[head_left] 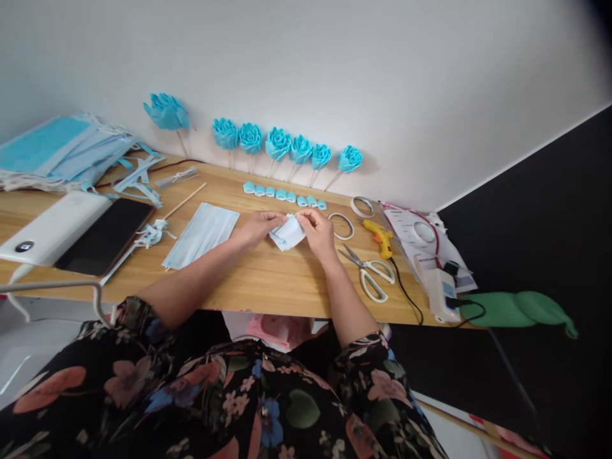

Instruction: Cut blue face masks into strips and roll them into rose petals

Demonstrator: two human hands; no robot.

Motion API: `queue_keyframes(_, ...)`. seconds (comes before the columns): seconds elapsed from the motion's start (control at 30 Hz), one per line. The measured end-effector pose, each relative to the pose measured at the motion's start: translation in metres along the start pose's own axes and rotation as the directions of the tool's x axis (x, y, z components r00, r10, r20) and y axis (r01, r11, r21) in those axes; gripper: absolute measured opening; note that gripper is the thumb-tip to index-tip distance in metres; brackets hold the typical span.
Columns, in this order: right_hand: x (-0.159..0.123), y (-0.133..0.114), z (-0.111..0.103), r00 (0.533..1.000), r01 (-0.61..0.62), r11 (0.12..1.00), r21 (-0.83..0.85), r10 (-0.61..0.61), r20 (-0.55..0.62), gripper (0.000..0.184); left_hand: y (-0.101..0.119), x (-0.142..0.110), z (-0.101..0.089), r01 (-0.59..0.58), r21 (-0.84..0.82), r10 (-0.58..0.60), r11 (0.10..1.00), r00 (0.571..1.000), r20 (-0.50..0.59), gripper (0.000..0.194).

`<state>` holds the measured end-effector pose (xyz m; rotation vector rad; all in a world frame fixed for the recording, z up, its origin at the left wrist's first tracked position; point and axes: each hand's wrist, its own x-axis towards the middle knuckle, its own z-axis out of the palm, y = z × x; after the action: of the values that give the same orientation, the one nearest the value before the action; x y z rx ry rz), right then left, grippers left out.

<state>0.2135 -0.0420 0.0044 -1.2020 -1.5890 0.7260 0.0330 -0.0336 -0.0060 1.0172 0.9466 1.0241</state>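
Between my two hands is a folded piece of pale blue face mask (pixel 289 234), held just over the wooden table. My left hand (pixel 257 227) pinches its upper left side. The fingers of my right hand (pixel 317 231) are closed on its upper right edge. A flat pleated face mask (pixel 201 234) lies to the left, beside my left forearm. Beyond my hands sits a row of small rolled blue pieces (pixel 280 194). To the right of my right hand are a roll of tape (pixel 352 228) and scissors (pixel 367 271) with white handles.
Several blue mask-fabric flowers on sticks (pixel 278 144) lean against the wall. A yellow glue gun (pixel 380 237) with a black cord lies right, near a power strip (pixel 442 294). At left are a mask stack (pixel 62 150), a phone (pixel 108 236) and a white power bank (pixel 52 226).
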Motion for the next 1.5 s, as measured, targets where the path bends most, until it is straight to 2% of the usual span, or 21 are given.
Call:
queue_keyframes(0.13,0.002,-0.001,-0.005,0.999,0.015,0.998,0.062,-0.017,0.035,0.023,0.003,0.0,0.0,0.012,-0.049,-0.015,0.999,0.998,-0.053,0.031)
queue_keyframes(0.23,0.005,-0.003,-0.016,0.992,0.007,0.981,0.192,-0.031,0.122,0.024,0.006,-0.001,-0.003,0.036,-0.038,-0.039,0.999,0.997,-0.062,0.034)
queue_keyframes(0.3,0.006,-0.005,-0.022,0.983,-0.03,0.964,0.263,-0.019,0.182,0.027,0.006,-0.001,-0.004,0.01,0.004,-0.01,1.0,0.996,-0.087,0.035)
queue_keyframes(0.43,0.004,-0.007,-0.022,0.968,-0.031,0.971,0.237,-0.03,0.25,0.028,0.007,-0.004,-0.002,-0.048,0.093,0.056,0.995,0.994,-0.091,0.036)
queue_keyframes(0.5,0.003,-0.006,-0.015,0.974,0.01,0.985,0.174,-0.049,0.221,0.025,0.007,-0.007,0.0,-0.047,0.1,0.054,0.994,0.996,-0.072,0.039)
queue_keyframes(0.57,0.003,-0.004,-0.009,0.991,0.046,0.994,0.096,-0.058,0.125,0.024,0.008,-0.008,0.002,-0.057,0.098,0.063,0.994,0.996,-0.061,0.042)
queue_keyframes(0.67,0.003,-0.001,-0.003,0.999,0.041,0.999,0.026,-0.042,0.028,0.024,0.007,-0.009,0.003,-0.095,0.111,0.102,0.989,0.993,-0.059,0.045)
queue_keyframes(0.8,0.001,-0.001,-0.001,0.999,-0.032,0.999,0.01,0.032,0.041,0.025,0.008,-0.009,0.003,-0.104,0.132,0.111,0.986,0.993,-0.051,0.049)
queue_keyframes(0.97,0.0,-0.003,0.0,0.999,-0.039,0.999,0.006,0.039,0.036,0.025,0.008,-0.008,0.003,-0.086,0.145,0.088,0.986,0.996,-0.005,0.046)
queue_keyframes(1.2,0.0,-0.005,-0.002,0.995,-0.063,0.998,-0.011,0.064,0.075,0.028,0.004,-0.006,0.002,-0.127,0.099,0.134,0.987,0.989,-0.065,0.041)
queue_keyframes(1.5,0.001,-0.001,-0.003,0.993,-0.066,0.998,0.01,0.065,0.097,0.029,0.003,-0.004,0.001,-0.161,0.095,0.167,0.982,0.984,-0.061,0.039)
